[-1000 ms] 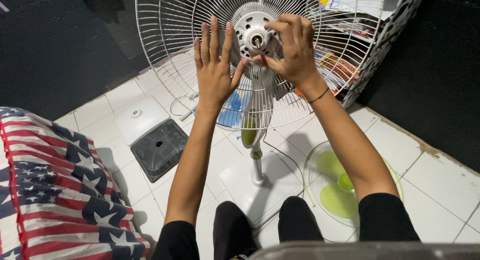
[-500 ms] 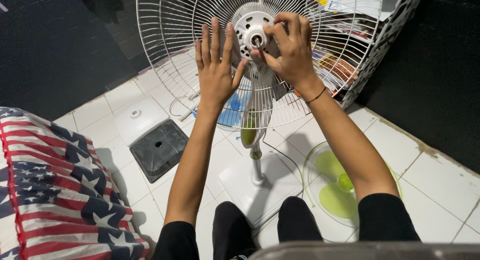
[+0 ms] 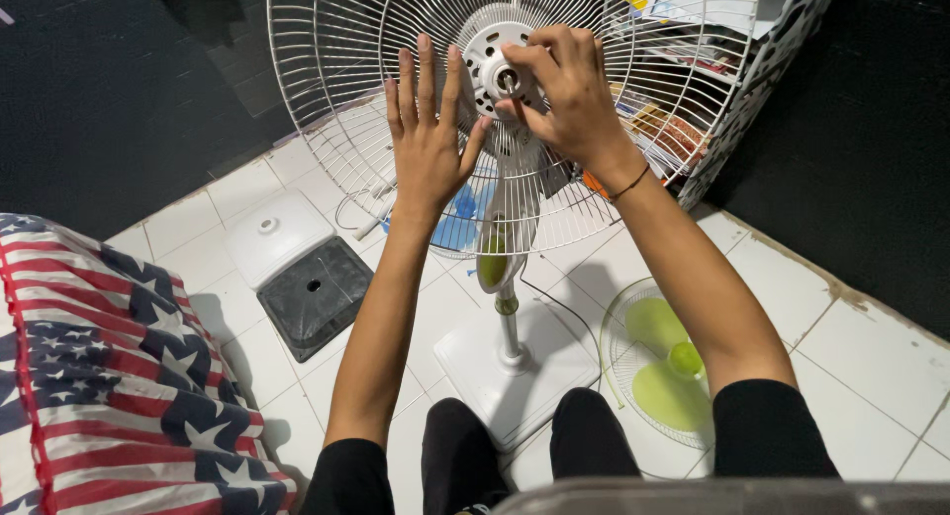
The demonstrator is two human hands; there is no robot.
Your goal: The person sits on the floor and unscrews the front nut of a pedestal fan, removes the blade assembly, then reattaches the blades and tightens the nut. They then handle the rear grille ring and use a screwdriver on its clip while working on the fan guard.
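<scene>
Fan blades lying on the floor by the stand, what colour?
Translucent lime green. The fan blades lie inside the detached front grille on the white tiles, clearest in the head view.

floor: white tiles (image 3: 871,347) | surround: dark wall (image 3: 99,80) | left: striped, starred cloth (image 3: 89,376)

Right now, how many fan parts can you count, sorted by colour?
White: 3, round wire rear grille, square pedestal base, square plastic cover
Green: 1, three-blade propeller in front grille
Black: 1, square base weight
Total: 5

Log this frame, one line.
left hand: flat on fan guard | right hand: fingertips at motor hub | green blade: on floor
</scene>
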